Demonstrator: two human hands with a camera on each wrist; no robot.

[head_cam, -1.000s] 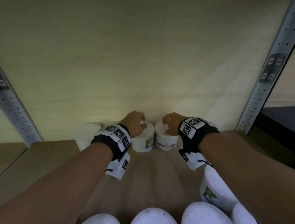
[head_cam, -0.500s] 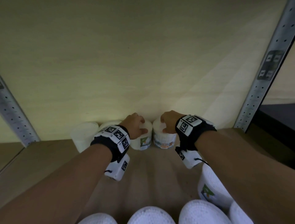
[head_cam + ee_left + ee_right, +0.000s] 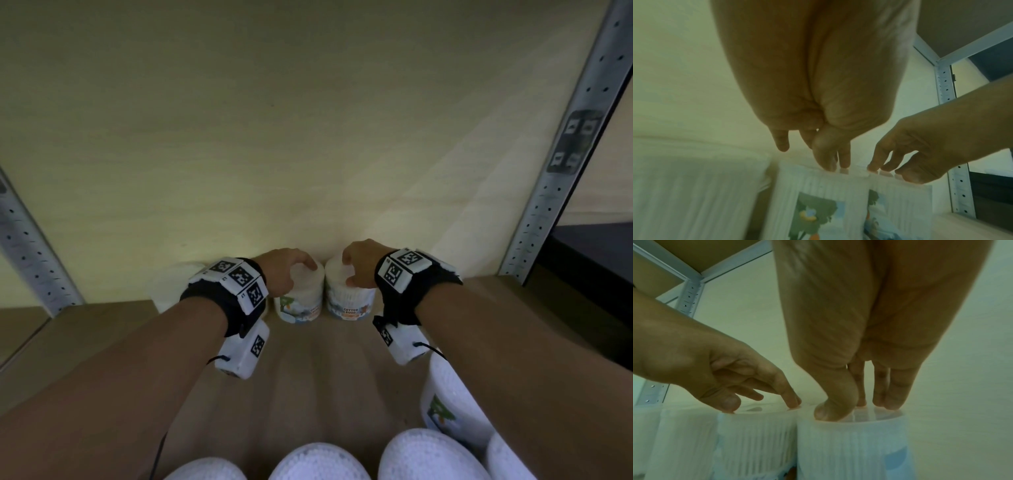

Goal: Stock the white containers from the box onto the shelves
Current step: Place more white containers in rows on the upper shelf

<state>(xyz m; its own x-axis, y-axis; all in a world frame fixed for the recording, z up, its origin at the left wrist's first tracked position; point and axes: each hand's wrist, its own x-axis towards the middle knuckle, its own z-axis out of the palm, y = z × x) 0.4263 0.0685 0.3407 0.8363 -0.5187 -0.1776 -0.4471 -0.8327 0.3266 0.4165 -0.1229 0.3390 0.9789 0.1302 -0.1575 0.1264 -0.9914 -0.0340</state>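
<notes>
Two white containers with picture labels stand side by side at the back of the wooden shelf (image 3: 308,377). My left hand (image 3: 287,270) rests its fingertips on the lid of the left container (image 3: 301,301), also seen in the left wrist view as the left container (image 3: 818,194). My right hand (image 3: 358,267) rests thumb and fingertips on the lid of the right container (image 3: 347,301); the right wrist view shows these fingertips (image 3: 890,404) on top of that container (image 3: 853,443). Neither hand wraps round a container's side.
Another white container (image 3: 171,291) stands left of the pair against the pale back wall. Several more white containers (image 3: 318,462) fill the near edge, one (image 3: 448,404) under my right forearm. Perforated metal uprights (image 3: 561,164) flank the shelf.
Both hands have slid the two containers further back toward the wall, and the pair now stands closer together.
</notes>
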